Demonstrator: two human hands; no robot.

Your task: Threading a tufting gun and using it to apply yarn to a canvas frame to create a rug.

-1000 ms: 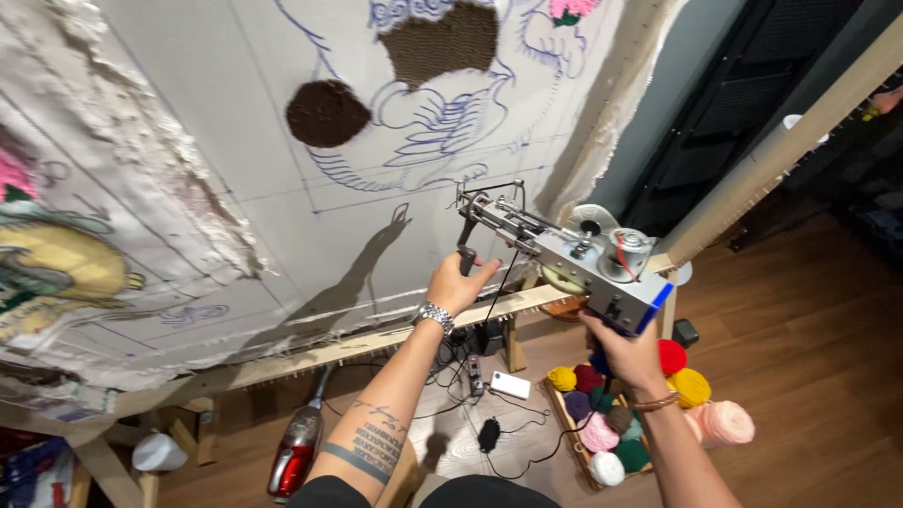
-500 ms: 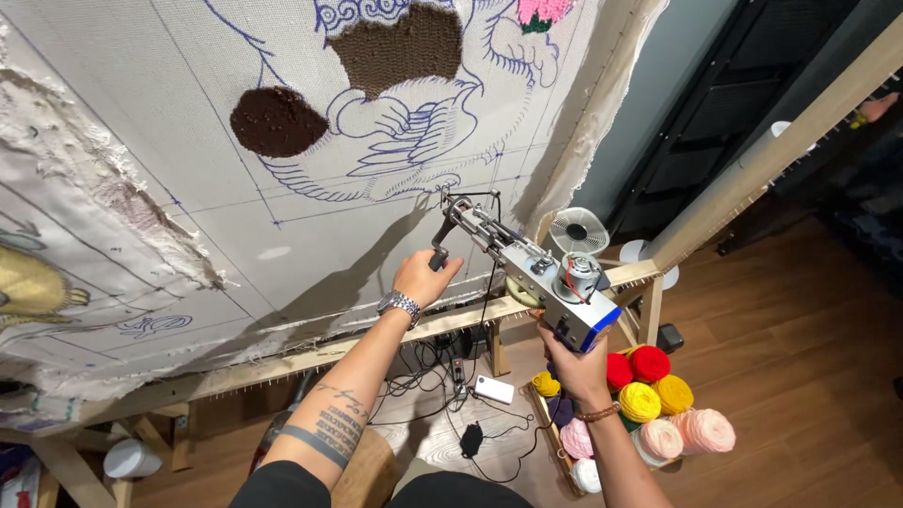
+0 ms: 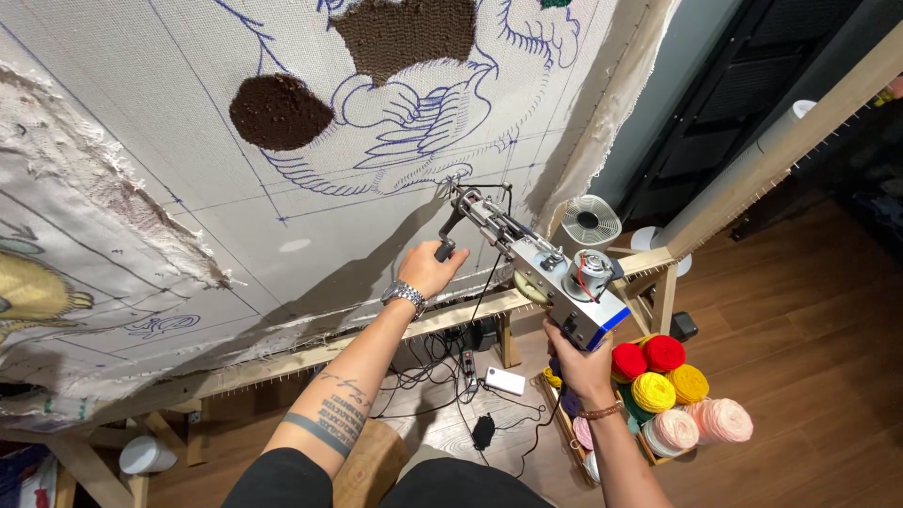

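I hold a grey tufting gun (image 3: 536, 268) in both hands, with its needle tip close to the stretched white cloth (image 3: 310, 216). My left hand (image 3: 430, 268), with a metal watch at the wrist, grips the gun's black front handle. My right hand (image 3: 578, 362) holds the rear grip under the motor, which has a blue edge. The cloth carries blue drawn outlines and two brown tufted patches (image 3: 279, 111). A thin yarn strand runs down from the gun.
The wooden frame (image 3: 310, 353) holds the cloth; its leg stands near a small white fan (image 3: 586, 224). A crate of yarn balls (image 3: 673, 390) in red, yellow and pink sits on the wood floor by my right hand. Cables and a white power bank (image 3: 505, 380) lie below.
The gun and both hands have risen toward the cloth, the tip now nearer the blue outline. The view has dropped a little, so the brown patches sit higher in the picture.
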